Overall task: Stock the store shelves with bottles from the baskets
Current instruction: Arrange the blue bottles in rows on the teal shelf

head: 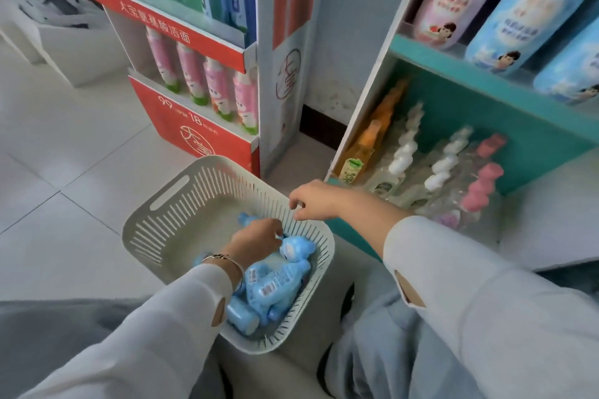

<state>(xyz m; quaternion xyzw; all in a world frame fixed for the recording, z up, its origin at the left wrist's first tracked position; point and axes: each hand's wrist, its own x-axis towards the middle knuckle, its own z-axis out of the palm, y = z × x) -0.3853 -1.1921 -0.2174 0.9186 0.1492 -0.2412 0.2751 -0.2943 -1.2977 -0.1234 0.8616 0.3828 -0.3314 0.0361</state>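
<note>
Several blue bottles (275, 278) heaped in the near-right corner of the white basket (146, 230) on the floor | left hand (256, 238) curls round one | right hand (312, 199) bent at the far rim, grip unclear | step: picking | next: lift clear, carry right to the teal shelf (470, 79)

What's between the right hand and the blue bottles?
Head view: just the white basket's slotted wall; right hand is at its rim, blue bottles inside.
</note>
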